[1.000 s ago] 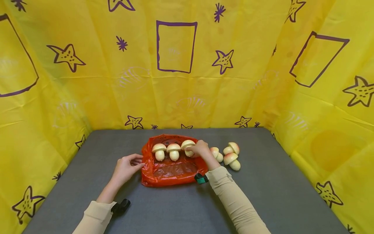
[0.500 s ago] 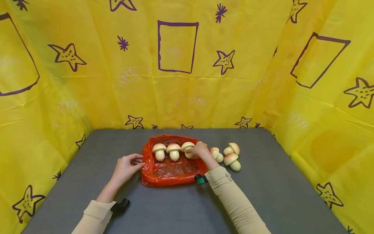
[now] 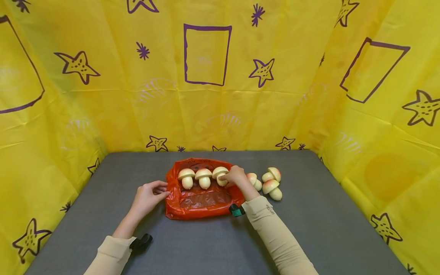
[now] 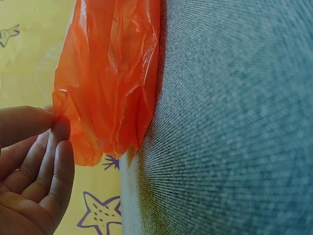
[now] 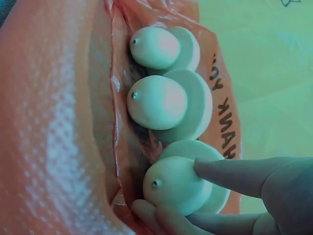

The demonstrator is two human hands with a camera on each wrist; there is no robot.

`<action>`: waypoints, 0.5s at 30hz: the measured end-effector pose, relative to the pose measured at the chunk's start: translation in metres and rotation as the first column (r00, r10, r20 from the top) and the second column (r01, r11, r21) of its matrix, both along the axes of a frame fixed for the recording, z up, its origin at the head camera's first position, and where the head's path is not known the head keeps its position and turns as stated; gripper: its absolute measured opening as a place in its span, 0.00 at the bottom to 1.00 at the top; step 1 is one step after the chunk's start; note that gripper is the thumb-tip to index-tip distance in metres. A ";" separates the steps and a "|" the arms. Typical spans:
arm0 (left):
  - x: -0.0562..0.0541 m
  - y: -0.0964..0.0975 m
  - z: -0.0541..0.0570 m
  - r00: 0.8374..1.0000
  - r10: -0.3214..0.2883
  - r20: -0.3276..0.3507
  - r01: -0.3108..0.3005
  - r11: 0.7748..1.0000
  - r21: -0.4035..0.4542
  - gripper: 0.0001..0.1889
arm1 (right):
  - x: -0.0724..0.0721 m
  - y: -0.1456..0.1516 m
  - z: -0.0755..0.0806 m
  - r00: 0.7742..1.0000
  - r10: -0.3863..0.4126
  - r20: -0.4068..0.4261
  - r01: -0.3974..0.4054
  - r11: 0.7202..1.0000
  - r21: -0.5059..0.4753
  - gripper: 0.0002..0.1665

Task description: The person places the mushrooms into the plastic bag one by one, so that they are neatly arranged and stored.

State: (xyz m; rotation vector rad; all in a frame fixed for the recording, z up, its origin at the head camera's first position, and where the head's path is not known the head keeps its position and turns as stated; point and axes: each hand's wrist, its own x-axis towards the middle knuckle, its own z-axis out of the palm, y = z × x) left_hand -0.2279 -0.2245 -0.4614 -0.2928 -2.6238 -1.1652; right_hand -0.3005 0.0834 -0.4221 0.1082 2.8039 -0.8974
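Note:
A red plastic bag (image 3: 206, 212) lies open on the grey table, with printed letters on its far inner side in the right wrist view. Inside it, three toy mushrooms stand in a row: a left one (image 3: 187, 180), a middle one (image 3: 204, 179) and a right one (image 5: 176, 186). My right hand (image 3: 237, 177) holds the right mushroom by its stem, thumb on one side and fingers curled around the other. At the bag's left rim, my left hand (image 3: 147, 196) pinches the thin plastic between thumb and forefinger; the left wrist view shows this grip (image 4: 36, 166) closely.
Right of the bag, more mushrooms lie on the grey table (image 3: 192, 248): one (image 3: 253, 181) partly behind my right wrist, and two touching each other, a rear one (image 3: 272, 174) and a front one (image 3: 272, 190). Yellow patterned cloth (image 3: 206, 114) encloses the back and sides.
The right mushroom in my right hand has tipped slightly, its cap a little lower than a second ago. My left hand and the bag stay where they were.

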 end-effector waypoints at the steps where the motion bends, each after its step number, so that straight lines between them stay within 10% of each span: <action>1: 0.000 0.000 0.000 1.000 0.001 0.001 -0.001 1.000 0.001 0.12 | 0.000 0.001 0.001 1.000 -0.001 -0.005 0.001 1.000 0.008 0.32; 15: 0.000 -0.001 0.002 1.000 -0.002 0.025 0.002 1.000 0.000 0.13 | -0.002 0.002 0.004 0.998 0.038 0.044 -0.040 0.999 0.037 0.25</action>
